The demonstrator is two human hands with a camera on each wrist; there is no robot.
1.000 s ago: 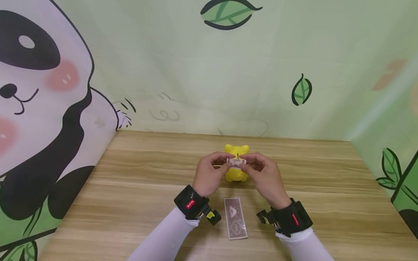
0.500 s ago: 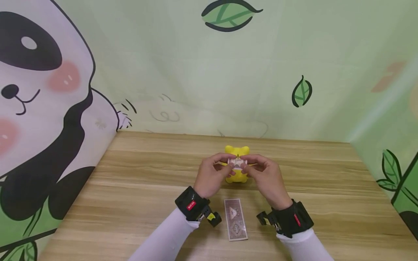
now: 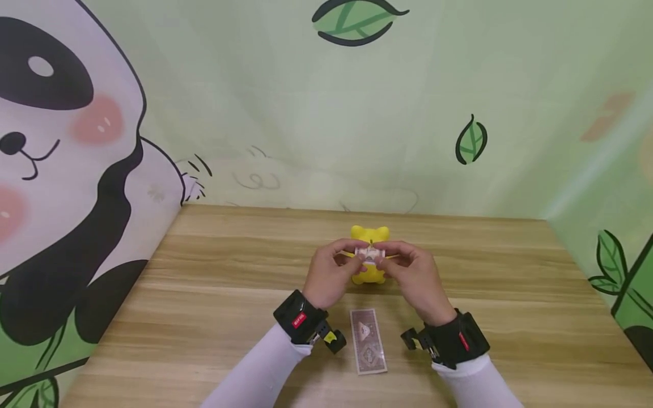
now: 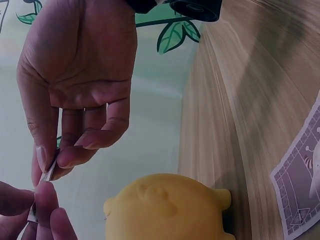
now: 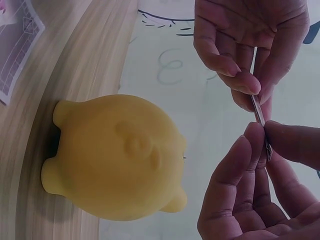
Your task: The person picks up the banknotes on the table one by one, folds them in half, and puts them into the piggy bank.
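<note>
Between both hands a small folded banknote point(image 3: 369, 254) is stretched sideways, above the table. My left hand point(image 3: 330, 275) pinches its left end between thumb and fingertips; my right hand point(image 3: 415, 277) pinches the right end in the same way. Seen edge-on in the right wrist view, the folded banknote point(image 5: 258, 111) is a thin strip. A yellow piggy bank point(image 3: 369, 276) stands just behind the hands, partly covered by them in the head view. Its rounded body point(image 5: 120, 155) and curly tail face me. The folded banknote overlaps it in the head view, below a small dark slot on its top.
A second banknote point(image 3: 368, 343), brownish purple, lies flat on the wooden table point(image 3: 229, 317) between my forearms. A pale green cloth backdrop point(image 3: 285, 113) with a panda and leaves stands along the table's back and sides.
My fingers have shifted slightly on the folded banknote, and a somewhat different part of its print shows. Hands, piggy bank and flat banknote stay in place.
</note>
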